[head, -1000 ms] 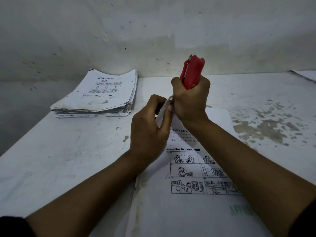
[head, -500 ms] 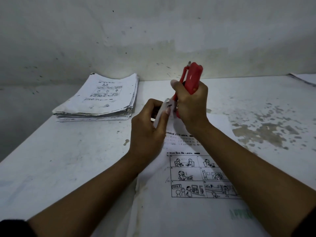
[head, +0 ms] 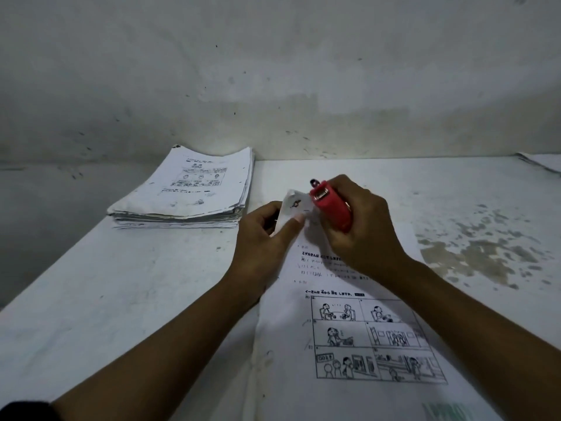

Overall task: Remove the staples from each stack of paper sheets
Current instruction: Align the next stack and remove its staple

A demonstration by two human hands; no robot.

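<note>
- One stapled worksheet set [head: 349, 344] lies on the tabletop [head: 121, 299] in front of the person, long axis running from the near edge away toward the wall; printed text and a six-panel cartoon grid face up.
- Its far left corner [head: 293, 206] is lifted off the tabletop and folded up; a small dark mark there may be the staple, too small to confirm.
- Left hand [head: 264, 241]: grip closed on that lifted corner, thumb on the near face, fingers curled behind.
- One red stapler [head: 331, 206], used as the remover, tilted with its metal nose pointing up and left, just beside the lifted corner; contact not resolvable.
- Right hand [head: 361, 229]: grip wrapped round the stapler body, fingers curled over its far side.
- One thick stack of worksheets [head: 188, 192] at the far left of the tabletop, against the wall [head: 273, 71], well apart from the hands; edges ragged.
- One further paper pile edge [head: 543, 162] at the far right, mostly out of frame.
- Tabletop white, with a stained, worn patch [head: 473, 256] to the right.
</note>
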